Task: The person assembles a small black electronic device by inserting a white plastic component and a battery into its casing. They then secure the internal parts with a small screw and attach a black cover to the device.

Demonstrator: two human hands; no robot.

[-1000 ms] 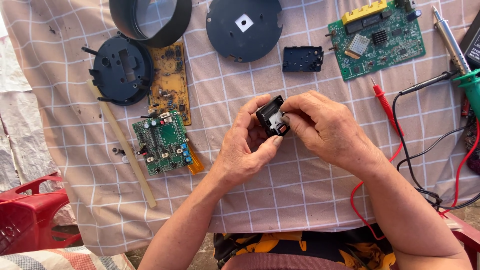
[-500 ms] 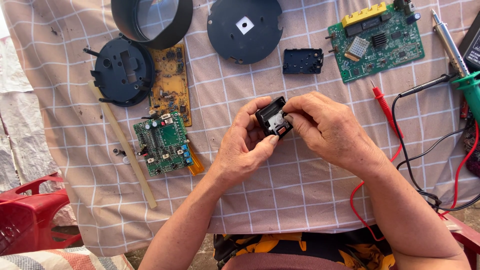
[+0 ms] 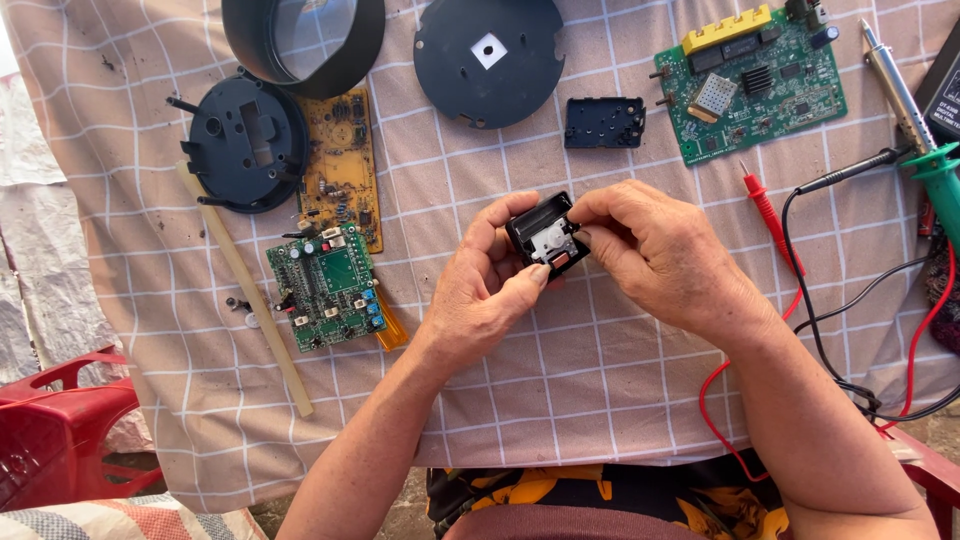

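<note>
Head view, looking down on a table covered with a beige checked cloth (image 3: 600,380). At the centre of the frame, both hands hold a small black plastic housing (image 3: 545,237) with a pale metal part showing in its open face. The left hand (image 3: 490,290) grips the housing from the lower left, its thumb pressed along the lower edge and its fingers curled around the upper left corner. The right hand (image 3: 660,255) closes on the housing from the right, its fingertips pinched together at the pale part. The housing is raised off the cloth, tilted.

Left of the hands, a small green circuit board (image 3: 325,288) lies flat, with an orange strip at its lower right corner. Above it sits a yellow circuit board (image 3: 345,165), partly under a round black plastic base (image 3: 245,140). A pale wooden stick (image 3: 245,290) runs diagonally beside the green board. At the upper edge lie a black ring-shaped casing (image 3: 305,45) and a round black cover disc (image 3: 490,60). A small black rectangular cover (image 3: 603,122) lies just above the hands. In the upper right lies a larger green circuit board (image 3: 755,85) with a yellow connector block. At the right edge are a red test probe (image 3: 770,215), black and red leads (image 3: 850,300), and a green-handled soldering iron (image 3: 925,130). A red plastic chair (image 3: 55,420) shows at the lower left.
</note>
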